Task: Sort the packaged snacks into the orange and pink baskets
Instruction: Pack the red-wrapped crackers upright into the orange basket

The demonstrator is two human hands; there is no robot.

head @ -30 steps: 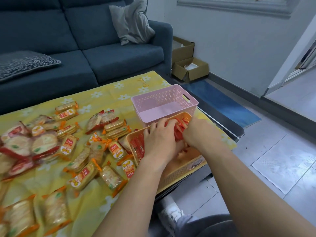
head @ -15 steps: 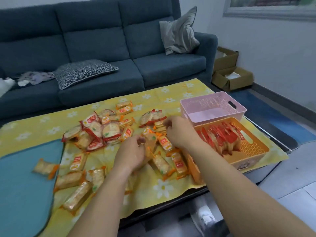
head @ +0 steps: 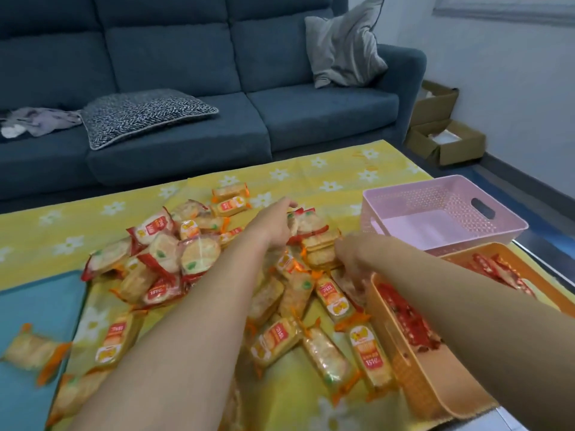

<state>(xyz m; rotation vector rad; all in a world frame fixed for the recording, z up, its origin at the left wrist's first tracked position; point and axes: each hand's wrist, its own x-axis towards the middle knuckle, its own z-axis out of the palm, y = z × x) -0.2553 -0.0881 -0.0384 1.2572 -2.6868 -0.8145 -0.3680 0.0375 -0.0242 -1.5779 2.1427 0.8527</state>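
Note:
Many packaged snacks lie heaped on the yellow flowered cloth (head: 314, 174): orange-edged packets (head: 333, 299) and red-edged packets (head: 155, 226). My left hand (head: 273, 227) reaches across the heap, its fingers curled over a red-edged packet (head: 311, 223) at the far side. My right hand (head: 351, 259) presses down among orange-edged packets just left of the orange basket (head: 413, 373); its fingertips are hidden. The orange basket, at the near right, holds several red packets (head: 407, 318). Behind it stands the pink basket (head: 404, 194), with nothing inside.
A teal mat (head: 31, 306) covers the table's left part, with one packet (head: 29, 351) on it. A blue sofa (head: 186, 57) with cushions runs behind the table. Cardboard boxes (head: 448, 141) sit on the floor at the right. The table edge is close behind the baskets.
Both hands left the orange basket and moved left onto the loose heap. My left hand has since reached farther, to the red-edged packets. The view swung left.

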